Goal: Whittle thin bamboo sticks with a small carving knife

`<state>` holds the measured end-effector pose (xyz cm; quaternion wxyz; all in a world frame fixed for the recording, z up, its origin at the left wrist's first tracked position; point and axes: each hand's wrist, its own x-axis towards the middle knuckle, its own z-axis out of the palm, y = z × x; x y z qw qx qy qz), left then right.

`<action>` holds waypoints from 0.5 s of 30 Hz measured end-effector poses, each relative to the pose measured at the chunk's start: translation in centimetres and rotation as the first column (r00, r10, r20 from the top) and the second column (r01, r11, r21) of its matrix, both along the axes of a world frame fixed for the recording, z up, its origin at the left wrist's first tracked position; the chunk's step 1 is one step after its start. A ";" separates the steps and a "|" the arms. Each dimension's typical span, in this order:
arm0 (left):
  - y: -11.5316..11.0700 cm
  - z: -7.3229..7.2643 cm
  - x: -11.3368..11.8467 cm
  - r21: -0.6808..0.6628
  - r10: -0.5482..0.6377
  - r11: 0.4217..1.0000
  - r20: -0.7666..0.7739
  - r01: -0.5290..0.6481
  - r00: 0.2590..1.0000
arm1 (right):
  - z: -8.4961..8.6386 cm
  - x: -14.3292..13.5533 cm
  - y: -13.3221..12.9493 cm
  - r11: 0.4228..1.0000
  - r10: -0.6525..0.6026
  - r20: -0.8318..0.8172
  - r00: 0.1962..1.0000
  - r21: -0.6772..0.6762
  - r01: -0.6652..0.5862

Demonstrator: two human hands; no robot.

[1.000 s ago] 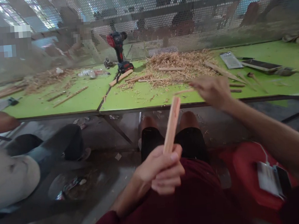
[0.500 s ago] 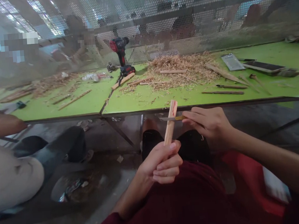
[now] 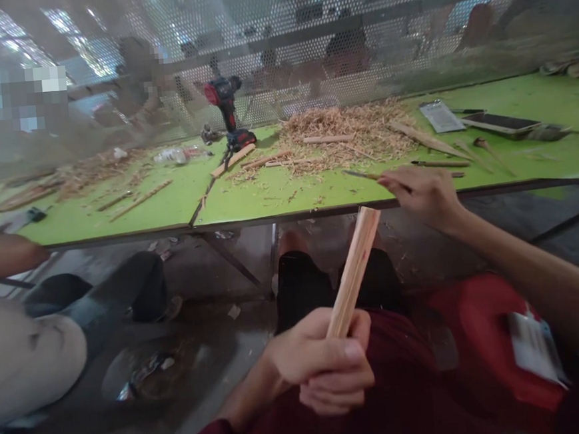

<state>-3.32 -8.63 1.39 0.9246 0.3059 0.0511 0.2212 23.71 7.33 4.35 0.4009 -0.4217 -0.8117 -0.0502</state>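
Note:
A pale wooden stick [image 3: 355,272] with faint red marks near its upper end is gripped at its lower end by my left hand [image 3: 325,361], above my lap. It tilts up and to the right. My right hand [image 3: 422,193] is closed round the handle of a knife [image 3: 361,174] over the table's front edge. The blade points left, apart from the stick. Behind that hand lie a thin dark-handled tool [image 3: 440,163] and another thin stick, partly hidden.
The green table [image 3: 268,202] bears a heap of wood shavings [image 3: 337,123], a cordless drill [image 3: 229,115], a plastic bottle [image 3: 179,155], a packet [image 3: 440,116] and a phone-like dark slab [image 3: 503,124]. A perforated screen [image 3: 277,64] stands behind. At left a co-worker's arm [image 3: 1,250] rests by the edge.
The knife has left the stick; my right hand carried it up and forward over the table. My left hand brought the stick lower and closer to me, tilting it further right.

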 end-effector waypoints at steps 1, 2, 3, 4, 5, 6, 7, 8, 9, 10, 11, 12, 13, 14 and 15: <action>0.1 -0.1 0.0 0.005 0.042 0.999 0.008 -0.042 0.999 | 0.3 0.5 0.5 1.000 -0.012 -0.072 0.997 0.001 0.012; 0.5 -0.3 0.1 0.005 0.138 0.990 0.007 -0.138 0.990 | 0.5 0.8 0.6 1.000 -0.024 -0.143 0.989 -0.003 0.023; 1.2 -0.5 0.2 0.002 0.265 0.964 0.005 -0.266 0.964 | 0.7 0.9 0.5 0.999 -0.036 -0.224 0.974 -0.022 0.032; 2.0 -0.8 0.3 0.019 0.347 0.938 -0.001 -0.347 0.938 | 0.8 0.9 0.0 0.997 -0.048 -0.315 0.948 -0.076 0.025; 2.9 -1.1 0.5 0.043 0.411 0.911 -0.026 -0.410 0.911 | 0.8 0.7 -0.6 0.988 -0.059 -0.403 0.913 -0.152 -0.004; 3.7 -1.5 0.7 0.053 0.441 0.897 -0.039 -0.439 0.897 | 0.5 0.3 -1.2 0.967 -0.066 -0.479 0.876 -0.246 -0.062; 4.4 -1.8 0.9 0.051 0.446 0.895 -0.039 -0.444 0.894 | 0.0 -0.3 -2.0 0.928 -0.071 -0.541 0.838 -0.345 -0.144; 5.0 -2.2 1.1 0.047 0.448 0.894 -0.032 -0.447 0.893 | -0.6 -0.9 -2.6 0.871 -0.078 -0.593 0.801 -0.432 -0.234; 5.4 -2.6 1.3 0.039 0.447 0.894 -0.023 -0.446 0.894 | -1.5 -1.7 -3.2 0.802 -0.089 -0.634 0.768 -0.504 -0.322; 5.6 -2.9 1.5 0.033 0.445 0.895 -0.012 -0.444 0.895 | -2.4 -2.5 -3.7 0.730 -0.105 -0.671 0.734 -0.554 -0.401; 5.7 -3.3 1.7 0.033 0.444 0.895 -0.006 -0.444 0.896 | -3.4 -3.3 -4.2 0.663 -0.123 -0.709 0.694 -0.579 -0.474; 5.7 -3.6 1.9 0.041 0.448 0.894 -0.007 -0.447 0.894 | -4.3 -4.1 -4.6 0.603 -0.145 -0.749 0.647 -0.585 -0.542; 5.7 -3.9 2.1 0.061 0.459 0.887 -0.011 -0.458 0.888 | -5.2 -4.9 -5.1 0.555 -0.171 -0.788 0.592 -0.573 -0.603; 5.7 -4.2 2.2 0.095 0.489 0.869 -0.020 -0.486 0.872 | -6.1 -5.6 -5.6 0.517 -0.199 -0.821 0.535 -0.552 -0.654; 5.7 -4.4 2.4 0.146 0.547 0.831 -0.034 -0.538 0.836 | -6.9 -6.2 -6.1 0.490 -0.228 -0.846 0.482 -0.528 -0.694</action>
